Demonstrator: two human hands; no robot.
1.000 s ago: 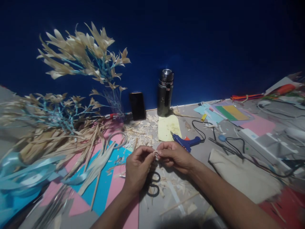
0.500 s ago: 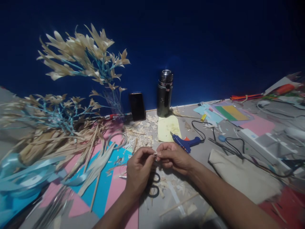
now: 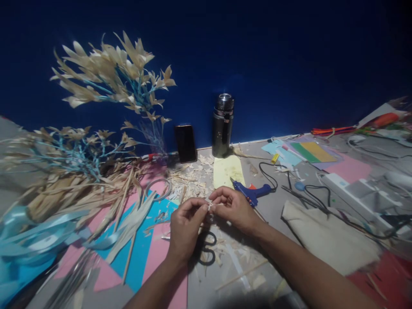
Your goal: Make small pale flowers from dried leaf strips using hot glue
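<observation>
My left hand (image 3: 185,229) and my right hand (image 3: 233,208) meet above the work surface, both pinching a small pale leaf-like piece (image 3: 210,204) between fingertips. Black-handled scissors (image 3: 206,248) lie flat just under my left hand. A blue glue gun (image 3: 251,191) rests right behind my right hand on the grey surface, its black cord trailing right. Pale dried-leaf scraps (image 3: 189,180) lie scattered ahead of the hands.
Dried-leaf branches on blue stems (image 3: 109,77) rise at the left above light blue ribbon (image 3: 28,240). A steel flask (image 3: 223,125) and a dark phone (image 3: 186,143) stand against the blue wall. Coloured papers (image 3: 144,244), a tape roll (image 3: 157,189), a beige cloth (image 3: 328,236) and a power strip (image 3: 357,193) surround me.
Both hands have shifted slightly up and away from me with the small piece still pinched; my right hand has turned a little, fingers raised.
</observation>
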